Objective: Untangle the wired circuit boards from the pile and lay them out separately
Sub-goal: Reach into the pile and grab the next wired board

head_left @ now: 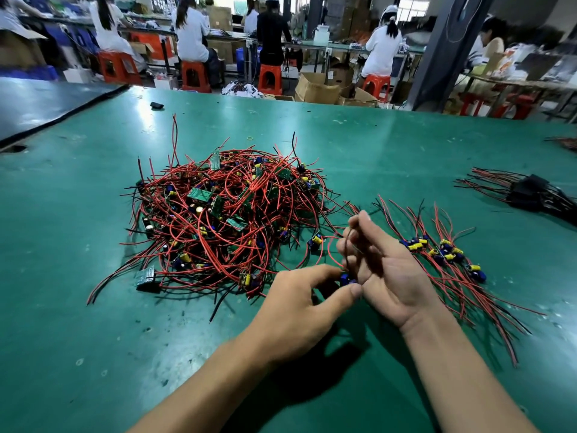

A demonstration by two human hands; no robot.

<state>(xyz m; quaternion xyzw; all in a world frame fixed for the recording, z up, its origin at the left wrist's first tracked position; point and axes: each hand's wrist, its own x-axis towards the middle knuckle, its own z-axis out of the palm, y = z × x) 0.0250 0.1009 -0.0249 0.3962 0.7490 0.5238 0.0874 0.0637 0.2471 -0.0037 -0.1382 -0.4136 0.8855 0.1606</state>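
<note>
A tangled pile (224, 210) of small green circuit boards with red and black wires lies on the green table (93, 323), left of centre. My left hand (299, 304) pinches one board (347, 279), blue capacitor showing, between thumb and forefinger just right of the pile's front edge. My right hand (381, 267) is palm up beside it, and its fingers hold that board's black and red wires, which run up past the fingertips. To the right lies a row of separated boards (443, 251) with their wires fanned out.
A bundle of black parts with red and black wires (530, 192) lies at the far right. A small black object (156, 105) and a yellow rubber band (250, 138) sit farther back. Several people work on orange stools at benches beyond the table's far edge.
</note>
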